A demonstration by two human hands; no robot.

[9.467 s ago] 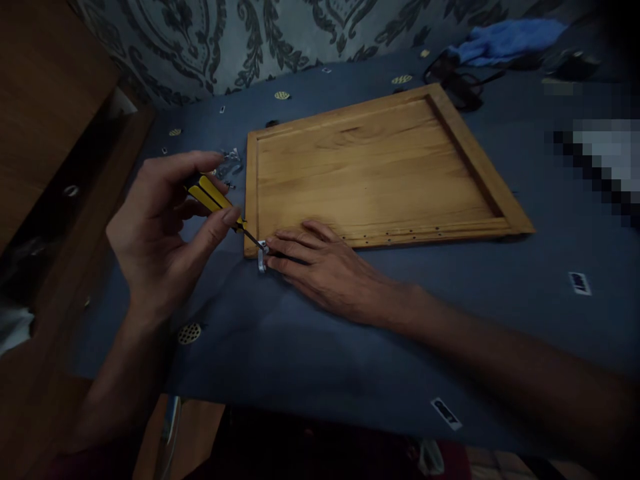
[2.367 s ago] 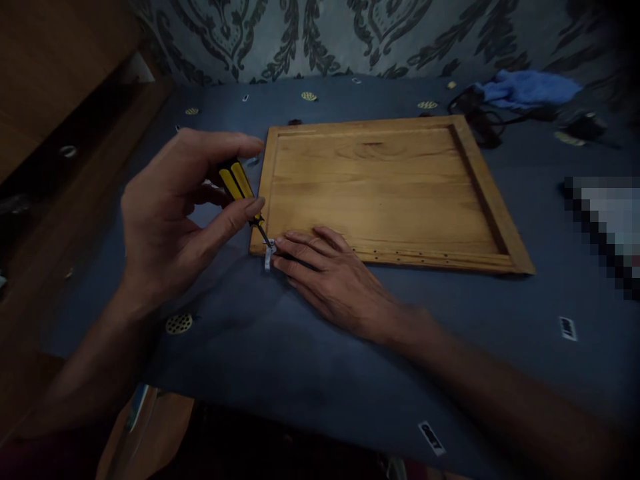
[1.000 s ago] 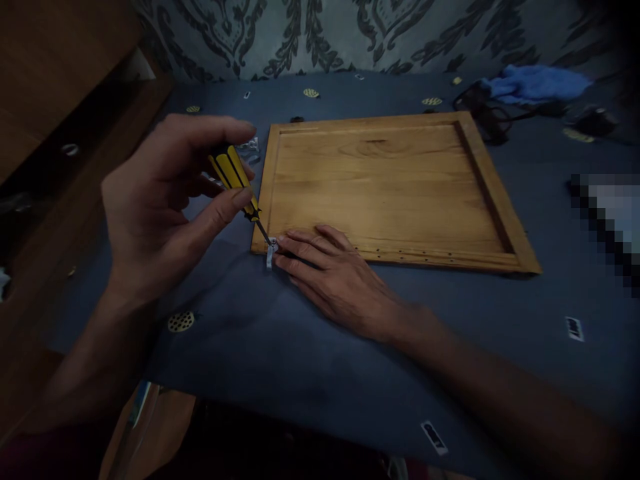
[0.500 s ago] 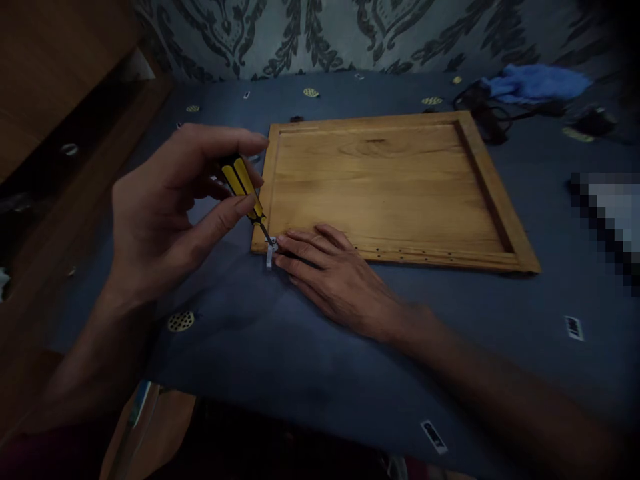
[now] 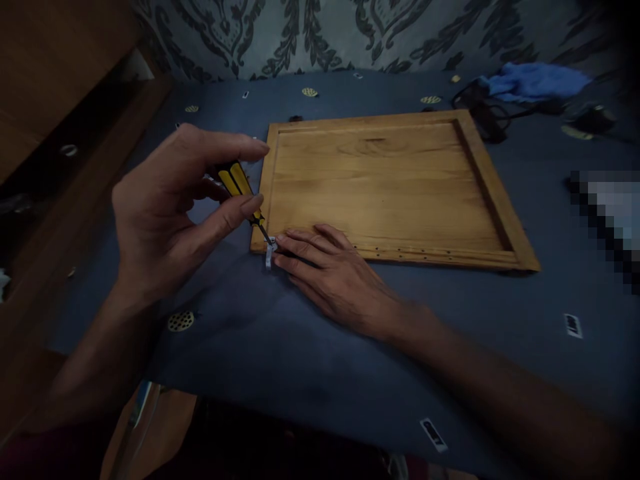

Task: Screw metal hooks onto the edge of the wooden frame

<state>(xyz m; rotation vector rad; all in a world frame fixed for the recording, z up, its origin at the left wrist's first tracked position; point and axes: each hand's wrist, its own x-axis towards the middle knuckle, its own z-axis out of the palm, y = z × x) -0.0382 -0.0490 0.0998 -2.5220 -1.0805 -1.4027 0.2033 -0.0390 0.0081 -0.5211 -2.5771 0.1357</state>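
My left hand point(image 5: 163, 213) is closed on a small yellow-and-black screwdriver point(image 5: 237, 183), with thumb and fingers around its handle. The screwdriver slants down to the right, and its tip meets a small metal bracket point(image 5: 269, 255) at the near left corner of a framed wooden panel point(image 5: 370, 180). Part of the bracket juts past the panel's near edge. Stretched over that edge, my right hand point(image 5: 340, 277) lies flat with its fingertips against the bracket. Whether a screw sits under the tip is too small to tell.
Small holes run along the panel's near rail. Beyond its right corner lie a blue cloth point(image 5: 537, 81) and a dark cable point(image 5: 490, 117). A pixelated pale object point(image 5: 613, 217) is at the right, on the blue patterned cover point(image 5: 300, 373). Wooden furniture point(image 5: 65, 60) stands at the left.
The screwdriver handle has tipped slightly to the left, and my left thumb has slid a little to the right across it. My right hand and the panel stay put.
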